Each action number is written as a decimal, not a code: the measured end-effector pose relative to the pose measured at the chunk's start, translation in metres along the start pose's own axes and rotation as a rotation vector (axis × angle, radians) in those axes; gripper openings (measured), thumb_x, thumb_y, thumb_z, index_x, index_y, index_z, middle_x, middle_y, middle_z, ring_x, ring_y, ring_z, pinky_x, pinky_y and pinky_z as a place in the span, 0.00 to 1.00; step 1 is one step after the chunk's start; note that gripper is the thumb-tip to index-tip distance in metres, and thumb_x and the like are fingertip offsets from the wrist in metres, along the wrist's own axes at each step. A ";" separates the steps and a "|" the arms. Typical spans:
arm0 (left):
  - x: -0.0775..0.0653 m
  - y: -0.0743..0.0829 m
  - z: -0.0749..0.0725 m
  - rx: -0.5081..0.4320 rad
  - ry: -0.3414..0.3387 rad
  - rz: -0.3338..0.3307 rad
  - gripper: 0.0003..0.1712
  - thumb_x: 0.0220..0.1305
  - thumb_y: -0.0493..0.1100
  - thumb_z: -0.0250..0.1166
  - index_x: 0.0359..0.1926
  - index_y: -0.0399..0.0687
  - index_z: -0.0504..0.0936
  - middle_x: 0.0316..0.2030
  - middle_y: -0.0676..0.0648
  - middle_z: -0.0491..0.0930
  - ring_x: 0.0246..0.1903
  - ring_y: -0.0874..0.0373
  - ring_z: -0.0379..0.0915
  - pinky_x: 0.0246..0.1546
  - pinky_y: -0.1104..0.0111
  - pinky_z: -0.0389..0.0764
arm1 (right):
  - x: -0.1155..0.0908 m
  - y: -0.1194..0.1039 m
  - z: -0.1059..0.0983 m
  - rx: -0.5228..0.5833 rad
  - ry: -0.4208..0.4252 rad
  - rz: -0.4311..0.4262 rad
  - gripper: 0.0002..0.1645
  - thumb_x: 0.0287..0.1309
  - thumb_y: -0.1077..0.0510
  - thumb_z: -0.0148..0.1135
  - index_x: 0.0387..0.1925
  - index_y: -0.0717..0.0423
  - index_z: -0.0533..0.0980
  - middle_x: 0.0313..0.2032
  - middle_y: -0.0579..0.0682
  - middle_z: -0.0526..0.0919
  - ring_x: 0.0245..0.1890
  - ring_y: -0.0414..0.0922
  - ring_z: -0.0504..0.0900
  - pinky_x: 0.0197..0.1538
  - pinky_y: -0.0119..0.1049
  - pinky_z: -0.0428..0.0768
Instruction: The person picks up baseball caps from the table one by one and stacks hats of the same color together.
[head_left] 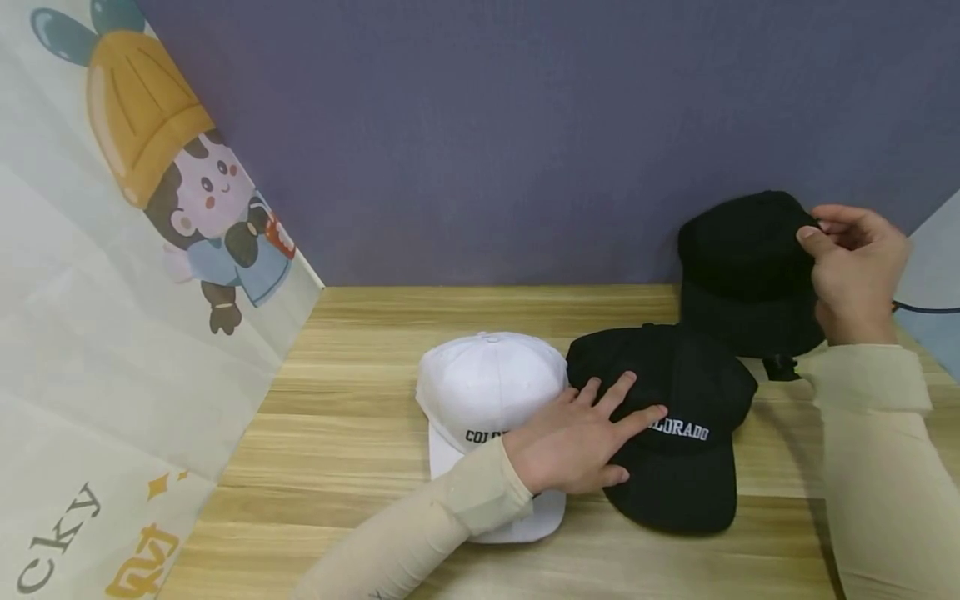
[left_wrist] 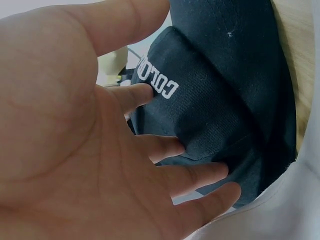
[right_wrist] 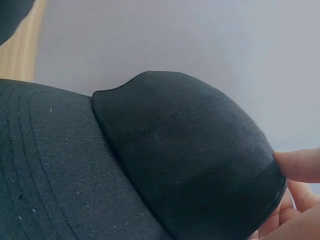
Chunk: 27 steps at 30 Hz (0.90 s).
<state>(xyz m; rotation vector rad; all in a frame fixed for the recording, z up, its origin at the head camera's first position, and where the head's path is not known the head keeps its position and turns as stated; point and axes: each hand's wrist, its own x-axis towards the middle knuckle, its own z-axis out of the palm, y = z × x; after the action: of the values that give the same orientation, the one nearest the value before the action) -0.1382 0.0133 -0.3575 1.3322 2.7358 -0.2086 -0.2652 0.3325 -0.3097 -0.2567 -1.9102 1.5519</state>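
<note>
A black cap with white COLORADO lettering (head_left: 697, 383) lies on the wooden table, brim toward me. My left hand (head_left: 573, 442) is spread over its left side, fingers nearly straight, fingertips on or just above the crown. Left of it sits a white cap (head_left: 487, 375) with dark lettering, partly covered by my left wrist and sleeve. Behind and to the right, a plain black cap (head_left: 750, 250) stands tilted up near the back panel. My right hand (head_left: 862, 258) pinches its right edge between thumb and fingers; the right wrist view shows the cap's crown and stitched brim (right_wrist: 55, 160).
A purple-grey panel (head_left: 480, 150) rises behind the wooden table (head_left: 322, 467). On the left stands a pale sheet (head_left: 97, 350) printed with a cartoon figure. A black cable (head_left: 930, 309) runs at the right edge.
</note>
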 end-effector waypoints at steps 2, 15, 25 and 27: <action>0.005 -0.001 -0.002 0.001 0.006 -0.009 0.47 0.61 0.68 0.49 0.69 0.73 0.28 0.71 0.45 0.33 0.64 0.46 0.51 0.57 0.62 0.56 | 0.006 -0.005 0.003 -0.036 0.031 -0.042 0.18 0.55 0.58 0.58 0.49 0.55 0.75 0.39 0.45 0.70 0.37 0.36 0.65 0.42 0.28 0.63; 0.028 -0.005 -0.010 -0.003 0.007 -0.064 0.47 0.60 0.69 0.49 0.69 0.74 0.28 0.71 0.46 0.33 0.64 0.46 0.51 0.57 0.61 0.56 | 0.034 -0.037 0.001 0.333 0.123 -0.124 0.15 0.49 0.69 0.60 0.42 0.62 0.72 0.39 0.52 0.69 0.38 0.40 0.66 0.44 0.25 0.62; 0.029 -0.005 -0.010 -0.007 0.009 -0.062 0.47 0.60 0.69 0.48 0.69 0.74 0.28 0.71 0.46 0.32 0.64 0.47 0.52 0.57 0.62 0.56 | 0.027 -0.051 -0.009 0.486 0.013 -0.259 0.11 0.49 0.70 0.60 0.35 0.69 0.70 0.35 0.55 0.69 0.36 0.42 0.66 0.44 0.24 0.62; 0.025 -0.004 -0.009 -0.003 0.008 -0.055 0.47 0.60 0.69 0.48 0.69 0.74 0.28 0.71 0.46 0.32 0.64 0.47 0.52 0.57 0.62 0.56 | 0.020 -0.053 -0.013 0.521 -0.016 -0.283 0.11 0.48 0.70 0.61 0.34 0.70 0.70 0.34 0.55 0.69 0.35 0.42 0.66 0.43 0.25 0.62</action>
<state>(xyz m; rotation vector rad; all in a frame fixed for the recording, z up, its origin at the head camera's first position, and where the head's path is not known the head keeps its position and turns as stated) -0.1568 0.0317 -0.3519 1.2614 2.7802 -0.2038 -0.2597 0.3389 -0.2522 0.2430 -1.4107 1.7815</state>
